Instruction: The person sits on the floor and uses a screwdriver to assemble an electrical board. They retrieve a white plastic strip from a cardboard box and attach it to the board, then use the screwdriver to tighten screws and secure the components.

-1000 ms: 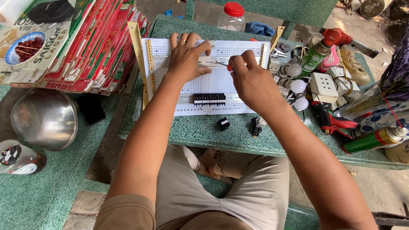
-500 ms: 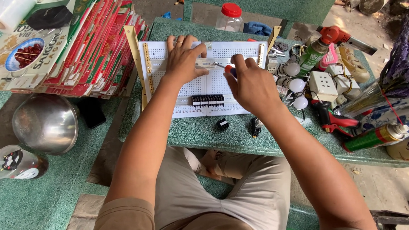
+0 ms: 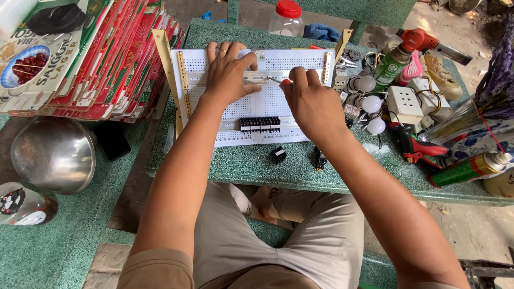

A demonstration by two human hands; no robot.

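Left hand: my left hand (image 3: 230, 74) has slid down the white perforated board (image 3: 253, 98) from its top edge and now presses flat beside the small pale part (image 3: 259, 77), fingers spread.
Right hand: my right hand (image 3: 312, 103) has edged left and up toward the board's middle, its fist now closed around the red-handled screwdriver (image 3: 280, 81).
Screwdriver: its tip, pointed at the left hand a second ago, now meets the pale part.
View: my head has dipped and swung slightly, so the steel bowl (image 3: 53, 153) and the stack of flattened cartons (image 3: 99, 51) sit a little higher and further right in the picture than before.
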